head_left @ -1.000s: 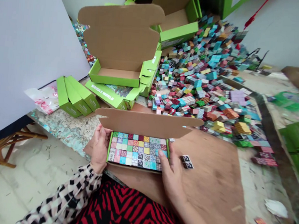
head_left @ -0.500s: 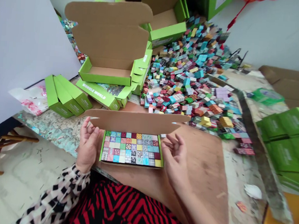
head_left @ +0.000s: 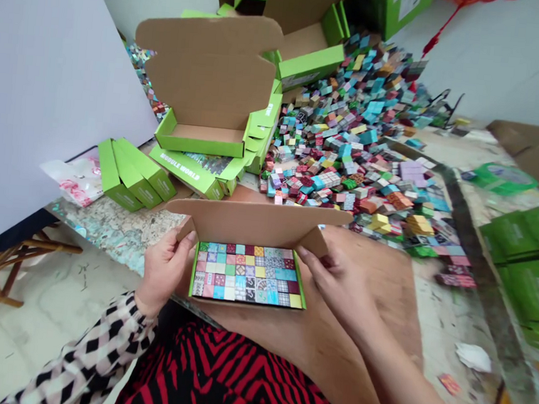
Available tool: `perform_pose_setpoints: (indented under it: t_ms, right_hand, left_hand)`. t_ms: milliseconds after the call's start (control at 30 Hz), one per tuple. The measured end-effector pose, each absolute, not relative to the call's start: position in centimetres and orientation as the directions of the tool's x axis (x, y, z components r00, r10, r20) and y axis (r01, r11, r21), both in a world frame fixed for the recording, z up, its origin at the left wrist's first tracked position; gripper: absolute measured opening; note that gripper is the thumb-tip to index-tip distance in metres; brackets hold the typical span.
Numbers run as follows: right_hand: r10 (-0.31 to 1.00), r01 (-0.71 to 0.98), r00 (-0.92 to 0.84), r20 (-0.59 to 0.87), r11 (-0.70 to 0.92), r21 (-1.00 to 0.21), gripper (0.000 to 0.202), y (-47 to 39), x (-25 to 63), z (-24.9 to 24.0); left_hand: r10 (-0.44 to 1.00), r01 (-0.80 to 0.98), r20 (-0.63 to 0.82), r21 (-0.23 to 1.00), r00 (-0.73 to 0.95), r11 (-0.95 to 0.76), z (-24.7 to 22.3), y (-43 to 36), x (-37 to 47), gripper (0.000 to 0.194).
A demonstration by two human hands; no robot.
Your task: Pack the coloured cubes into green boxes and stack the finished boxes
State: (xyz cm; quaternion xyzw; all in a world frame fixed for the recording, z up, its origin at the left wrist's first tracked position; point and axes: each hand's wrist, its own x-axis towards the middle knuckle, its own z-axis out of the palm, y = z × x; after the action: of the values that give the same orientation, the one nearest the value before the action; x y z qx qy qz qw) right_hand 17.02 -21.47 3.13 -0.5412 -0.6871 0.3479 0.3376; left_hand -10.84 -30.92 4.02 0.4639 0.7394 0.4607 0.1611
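A green-edged cardboard box (head_left: 267, 226) lies in front of me on a brown board, its lid raised at the back. Rows of small patterned blocks (head_left: 248, 274) fill its tray. At the left rear corner, my left hand (head_left: 166, 265) pinches a side flap of the lid between thumb and fingers. The opposite flap is held by my right hand (head_left: 338, 277), its thumb on the inner face near the right rear corner and its other fingers partly hidden behind the flap.
An open empty box (head_left: 204, 140) stands behind, with narrow green boxes (head_left: 133, 174) to its left. Loose blocks (head_left: 350, 146) are heaped at the back right. Stacked green boxes (head_left: 528, 262) and a metal strip (head_left: 481, 264) lie at the right.
Both hands have closed on the lid's side flaps, which now angle inward. Before, the fingers were loosely spread beside the box. The whole view has shifted slightly.
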Motion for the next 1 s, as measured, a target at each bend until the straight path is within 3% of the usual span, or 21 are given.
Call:
perform_pose_setpoints:
  t_ms: [200, 400, 600, 800, 1000]
  right_hand:
    - [0.974, 0.692, -0.226, -0.030, 0.138, -0.708, 0.034, -23.4, 16.5, 4.9]
    - [0.969, 0.751, -0.243, -0.048, 0.156, -0.641, 0.035, -24.4, 16.8, 4.5]
    - [0.968, 0.789, -0.251, -0.013, 0.196, -0.582, 0.036, -24.7, 17.1, 4.1]
    - [0.978, 0.792, -0.208, 0.011, 0.175, -0.585, 0.033, -24.9, 16.5, 3.7]
    - [0.949, 0.737, -0.289, 0.125, 0.304, -0.604, 0.027, -25.1, 17.0, 3.2]
  left_hand:
    - [0.880, 0.481, 0.094, 0.861, -0.466, 0.163, 4.4, -31.9, -10.1, 0.035]
    - [0.901, 0.572, 0.129, 0.807, -0.413, 0.146, 4.1, -32.7, -9.6, 0.029]
    - [0.907, 0.619, 0.156, 0.773, -0.391, 0.134, 4.2, -33.0, -9.3, 0.022]
    - [0.904, 0.560, 0.099, 0.811, -0.416, 0.169, 4.0, -32.9, -9.7, 0.035]
    - [0.897, 0.522, 0.127, 0.843, -0.423, 0.127, 3.8, -33.2, -9.4, 0.032]
